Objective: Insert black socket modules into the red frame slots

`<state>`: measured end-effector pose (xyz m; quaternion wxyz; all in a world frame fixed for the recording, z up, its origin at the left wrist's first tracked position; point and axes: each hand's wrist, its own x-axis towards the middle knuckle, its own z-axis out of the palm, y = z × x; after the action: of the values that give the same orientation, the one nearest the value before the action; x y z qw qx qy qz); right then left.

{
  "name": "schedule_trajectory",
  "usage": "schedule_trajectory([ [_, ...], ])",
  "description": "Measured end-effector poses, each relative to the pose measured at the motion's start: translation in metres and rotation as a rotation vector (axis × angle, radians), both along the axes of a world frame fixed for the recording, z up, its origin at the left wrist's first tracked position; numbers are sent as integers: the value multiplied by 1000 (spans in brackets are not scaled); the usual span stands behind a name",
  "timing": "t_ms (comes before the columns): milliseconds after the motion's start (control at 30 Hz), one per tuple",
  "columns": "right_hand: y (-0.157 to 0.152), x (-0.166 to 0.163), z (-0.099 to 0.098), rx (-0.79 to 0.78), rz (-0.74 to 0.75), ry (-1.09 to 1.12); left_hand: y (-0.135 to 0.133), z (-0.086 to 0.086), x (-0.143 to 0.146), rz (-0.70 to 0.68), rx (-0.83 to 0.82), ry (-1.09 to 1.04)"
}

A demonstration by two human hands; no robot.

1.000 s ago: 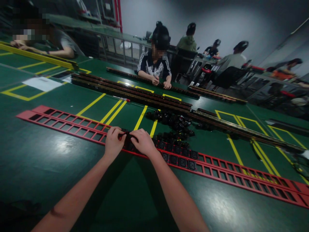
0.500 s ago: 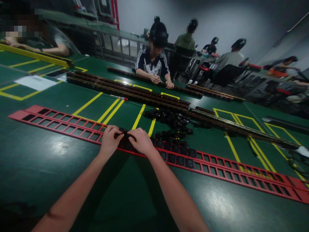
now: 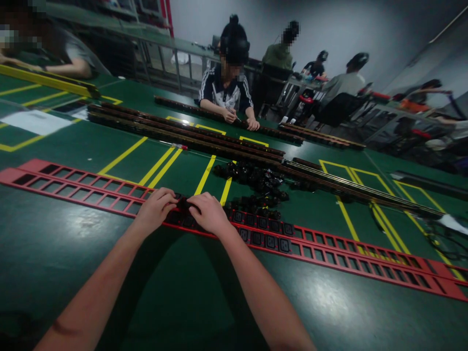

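Note:
Two long red strips (image 3: 329,256) with rows of rectangular cutouts lie side by side across the green table. Over their middle, my left hand (image 3: 157,208) and my right hand (image 3: 210,212) face each other, fingers bent and closed around a small black socket (image 3: 183,204). Its outline is dark and partly covered by the fingers. Several black sockets (image 3: 270,242) sit in the cutouts to the right of my right hand, and others lie beneath my hands. Cutouts farther left and right show bare openings.
Beyond the strips lies a heap of loose black sockets (image 3: 254,178). Long dark rails (image 3: 190,134) cross the table behind it. A red-ended tool (image 3: 180,146) and a white sheet (image 3: 36,122) are at left. Across the table, a co-worker (image 3: 228,92) handles another rail.
The view has shifted slightly, so the strips and table appear farther left. My hands stay close together at the same part of the strips; my left fingers have drawn back slightly leftward.

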<state>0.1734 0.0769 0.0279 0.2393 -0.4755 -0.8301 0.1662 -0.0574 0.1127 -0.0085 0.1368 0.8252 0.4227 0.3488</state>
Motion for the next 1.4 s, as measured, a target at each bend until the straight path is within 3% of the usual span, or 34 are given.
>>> schedule_trajectory([
  [267,1,0,-2,2,0,3,-2,-1,1,-9,64,-40],
  [600,0,0,-1,6,-4,1,-1,-2,0,-28,18,-9],
  [967,1,0,-1,4,2,23,-7,8,2,-44,12,46],
  [1233,1,-1,0,-3,-6,14,-10,2,11,110,69,150],
  [1400,1,-1,-1,1,0,26,-7,0,12,96,70,170],
])
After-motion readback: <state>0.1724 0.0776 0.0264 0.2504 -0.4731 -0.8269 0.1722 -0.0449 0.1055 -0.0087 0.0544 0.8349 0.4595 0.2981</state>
